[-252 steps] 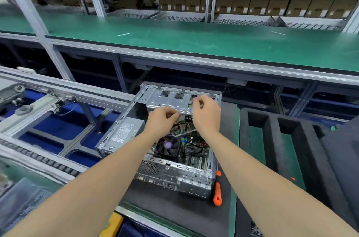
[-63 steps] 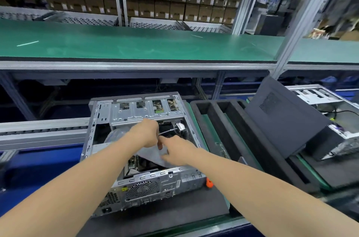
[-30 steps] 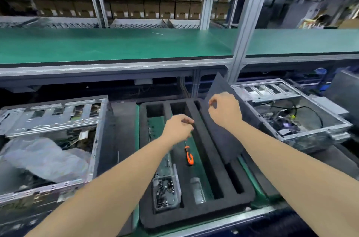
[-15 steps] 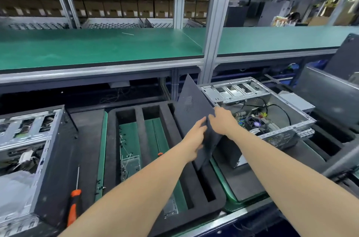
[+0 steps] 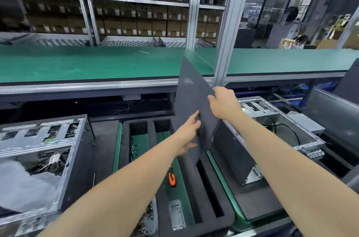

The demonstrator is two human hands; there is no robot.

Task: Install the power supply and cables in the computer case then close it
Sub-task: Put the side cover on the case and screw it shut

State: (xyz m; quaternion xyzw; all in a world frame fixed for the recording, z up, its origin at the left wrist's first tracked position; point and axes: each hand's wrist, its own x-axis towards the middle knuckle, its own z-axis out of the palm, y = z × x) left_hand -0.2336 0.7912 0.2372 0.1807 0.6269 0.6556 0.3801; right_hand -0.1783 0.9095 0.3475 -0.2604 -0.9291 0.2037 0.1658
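Observation:
A dark grey case side panel [image 5: 191,104] stands tilted on edge above the black foam tray [image 5: 194,203]. My right hand [image 5: 223,103] grips the panel's right edge. My left hand [image 5: 189,133] holds its lower left side, fingers spread on the face and thumb under it. At the far left lies the open computer case [image 5: 44,139], with a clear plastic bag [image 5: 23,186] inside it. A second open case [image 5: 272,120] lies to the right, behind my right arm.
An orange-handled screwdriver [image 5: 172,177] lies in the foam tray's green slot, with small bags of screws [image 5: 175,215] nearer me. A green shelf [image 5: 87,61] runs across above the bench, held by an aluminium post [image 5: 226,42]. More grey panels [image 5: 334,116] stand at the far right.
Both hands have lifted the side panel up off the second case; it now stands higher, its top corner in front of the green shelf. My view has turned slightly left.

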